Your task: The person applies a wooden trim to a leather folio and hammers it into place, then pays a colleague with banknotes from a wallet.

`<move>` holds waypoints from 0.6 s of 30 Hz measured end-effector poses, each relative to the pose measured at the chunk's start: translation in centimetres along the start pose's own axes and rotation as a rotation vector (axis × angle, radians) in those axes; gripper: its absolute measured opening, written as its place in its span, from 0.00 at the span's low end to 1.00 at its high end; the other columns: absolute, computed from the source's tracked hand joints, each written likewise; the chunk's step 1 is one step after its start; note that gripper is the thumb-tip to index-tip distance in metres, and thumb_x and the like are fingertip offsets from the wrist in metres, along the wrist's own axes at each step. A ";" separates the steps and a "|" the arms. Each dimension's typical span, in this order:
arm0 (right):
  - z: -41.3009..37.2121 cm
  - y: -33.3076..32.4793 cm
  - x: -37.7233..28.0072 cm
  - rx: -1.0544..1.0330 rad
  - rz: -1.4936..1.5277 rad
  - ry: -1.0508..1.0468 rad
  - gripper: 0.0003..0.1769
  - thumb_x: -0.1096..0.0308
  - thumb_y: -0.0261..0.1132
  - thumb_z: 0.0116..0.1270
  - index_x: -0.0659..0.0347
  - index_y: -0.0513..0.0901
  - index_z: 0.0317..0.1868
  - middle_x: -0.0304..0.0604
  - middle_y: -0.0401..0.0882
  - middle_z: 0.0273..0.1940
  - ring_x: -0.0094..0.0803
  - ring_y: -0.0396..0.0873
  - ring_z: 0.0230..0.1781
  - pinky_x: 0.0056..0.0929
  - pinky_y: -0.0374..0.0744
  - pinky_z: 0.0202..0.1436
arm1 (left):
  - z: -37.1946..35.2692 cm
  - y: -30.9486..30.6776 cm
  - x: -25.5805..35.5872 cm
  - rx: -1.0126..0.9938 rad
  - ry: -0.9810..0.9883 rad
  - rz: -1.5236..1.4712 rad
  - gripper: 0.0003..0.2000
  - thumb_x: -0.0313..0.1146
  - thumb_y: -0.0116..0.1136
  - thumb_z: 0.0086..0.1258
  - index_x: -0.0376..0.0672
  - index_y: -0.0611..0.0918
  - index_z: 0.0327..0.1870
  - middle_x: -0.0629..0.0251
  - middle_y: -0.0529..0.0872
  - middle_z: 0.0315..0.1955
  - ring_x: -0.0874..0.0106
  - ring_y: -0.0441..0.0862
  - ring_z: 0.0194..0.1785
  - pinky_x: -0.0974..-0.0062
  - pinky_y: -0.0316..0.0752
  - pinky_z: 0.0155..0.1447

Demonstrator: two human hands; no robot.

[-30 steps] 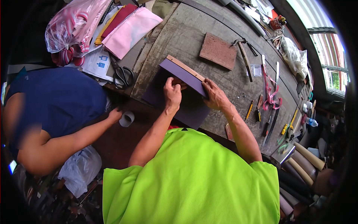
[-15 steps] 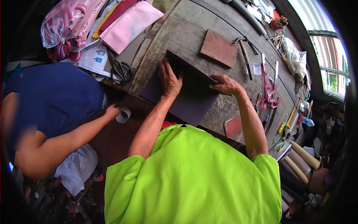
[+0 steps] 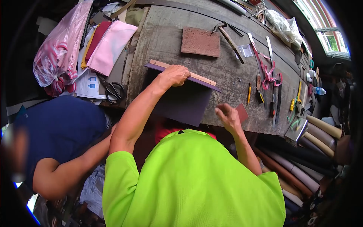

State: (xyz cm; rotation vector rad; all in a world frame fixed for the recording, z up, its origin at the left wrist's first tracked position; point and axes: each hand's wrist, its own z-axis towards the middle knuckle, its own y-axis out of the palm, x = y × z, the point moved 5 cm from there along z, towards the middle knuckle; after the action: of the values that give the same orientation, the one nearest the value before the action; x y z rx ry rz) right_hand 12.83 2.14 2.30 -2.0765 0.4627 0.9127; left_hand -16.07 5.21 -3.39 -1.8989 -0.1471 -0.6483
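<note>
A dark purple sheet (image 3: 183, 100) lies at the table's front edge, its far edge raised beside a light wooden strip (image 3: 204, 78). My left hand (image 3: 176, 75) is closed on the strip and the sheet's far edge. My right hand (image 3: 228, 115) is off the sheet, to its right, with fingers bent and apart, slightly blurred, and nothing visible in it. It is nearest to a small reddish piece (image 3: 242, 112). Beyond the strip sits a reddish-brown slab (image 3: 200, 42), with a hammer (image 3: 231, 41) at its right.
Scissors (image 3: 112, 89) and folded pink cloth (image 3: 112, 48) are at the left. A pencil (image 3: 249, 93), pink ribbon (image 3: 268, 75) and several tools lie on the table (image 3: 159, 34) at right. A co-worker in a blue shirt (image 3: 68, 132) is close on my left.
The wooden strip now shows along the sheet's far edge. My left hand has moved onto it. My right hand has let go of the sheet and moved back toward me. The view has turned.
</note>
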 end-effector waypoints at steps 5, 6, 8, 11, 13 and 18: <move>-6.8 11.6 11.9 -0.505 0.570 0.597 0.28 0.51 0.67 0.76 0.66 0.80 0.63 0.46 0.85 0.56 0.34 0.81 0.59 0.32 0.79 0.62 | -3.4 -1.7 2.0 -0.049 -0.090 -0.026 0.16 0.23 0.52 0.66 0.41 0.85 0.53 0.50 0.87 0.41 0.49 0.85 0.50 0.54 0.80 0.55; -7.0 12.6 11.3 -0.520 0.823 0.659 0.24 0.53 0.65 0.77 0.65 0.81 0.61 0.46 0.84 0.58 0.35 0.81 0.61 0.33 0.78 0.63 | -4.8 -2.2 2.6 -0.028 -0.113 -0.034 0.15 0.24 0.53 0.66 0.40 0.85 0.53 0.49 0.87 0.41 0.49 0.85 0.50 0.54 0.80 0.55; -7.1 12.9 10.0 -0.451 1.133 0.648 0.20 0.57 0.64 0.78 0.63 0.80 0.61 0.43 0.85 0.57 0.32 0.81 0.59 0.33 0.78 0.62 | -7.4 -3.8 3.6 0.016 -0.142 -0.032 0.14 0.26 0.54 0.68 0.39 0.85 0.53 0.49 0.87 0.42 0.49 0.85 0.50 0.55 0.79 0.55; -6.2 9.9 6.7 -0.338 1.297 0.531 0.17 0.62 0.62 0.79 0.62 0.79 0.62 0.40 0.85 0.54 0.28 0.82 0.53 0.32 0.79 0.59 | -12.5 -6.3 3.6 0.228 -0.277 -0.288 0.12 0.27 0.56 0.68 0.36 0.87 0.48 0.45 0.88 0.40 0.47 0.85 0.50 0.55 0.79 0.56; -3.5 6.3 4.4 -0.237 1.215 0.353 0.17 0.64 0.62 0.79 0.63 0.78 0.62 0.38 0.86 0.51 0.27 0.82 0.49 0.32 0.80 0.58 | -15.5 -7.6 3.9 0.236 -0.518 -0.428 0.14 0.28 0.54 0.71 0.36 0.86 0.52 0.43 0.87 0.43 0.46 0.85 0.51 0.57 0.78 0.58; 9.7 1.2 -2.0 0.128 0.271 0.081 0.22 0.65 0.67 0.74 0.65 0.76 0.64 0.44 0.83 0.49 0.34 0.81 0.49 0.34 0.80 0.57 | -16.9 1.1 1.0 0.466 -0.811 -0.472 0.17 0.34 0.52 0.75 0.29 0.82 0.56 0.36 0.86 0.47 0.40 0.82 0.55 0.52 0.76 0.61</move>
State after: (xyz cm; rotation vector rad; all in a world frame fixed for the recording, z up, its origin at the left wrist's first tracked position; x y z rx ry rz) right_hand 6.47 9.17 -0.91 -1.9688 0.8403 0.9294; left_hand -21.00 -10.47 0.95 -1.5648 -1.1828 -0.0801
